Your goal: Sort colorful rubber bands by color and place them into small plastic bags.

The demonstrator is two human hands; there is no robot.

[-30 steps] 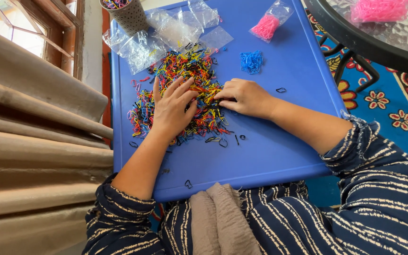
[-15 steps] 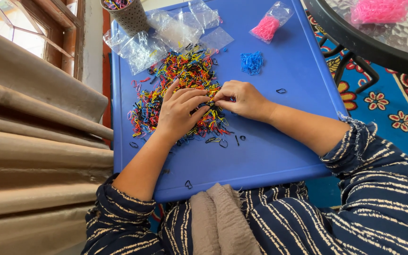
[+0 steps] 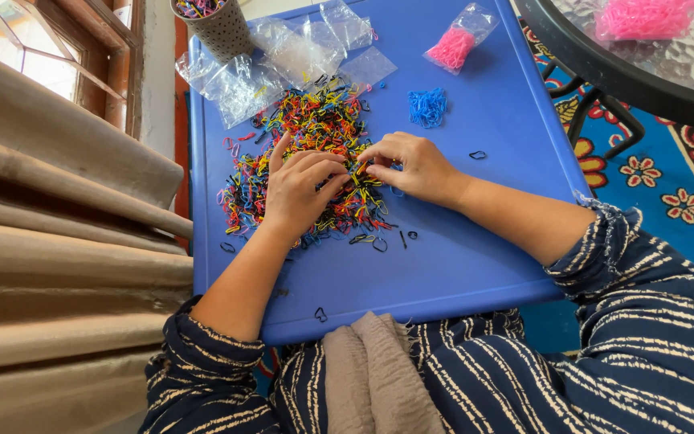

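A heap of small mixed-colour rubber bands (image 3: 315,128) lies on a blue tray (image 3: 491,265) across my lap. My left hand (image 3: 299,193) rests on the near side of the heap with its fingers curled and its fingertips in the bands. My right hand (image 3: 411,165) sits just to the right, fingertips pinched together at the heap's edge, close to the left fingers. What the fingertips hold is too small to tell. A small sorted pile of blue bands (image 3: 427,106) lies beyond my right hand.
Clear plastic bags (image 3: 283,60) lie at the tray's far edge, one bag of pink bands (image 3: 453,47) to the right. A dotted cup (image 3: 214,24) with bands stands at the far left. A glass table (image 3: 652,56) is at the right, curtains (image 3: 58,241) left.
My left hand has curled its fingers and slid slightly right toward my right hand. The right hand has stayed in about the same place.
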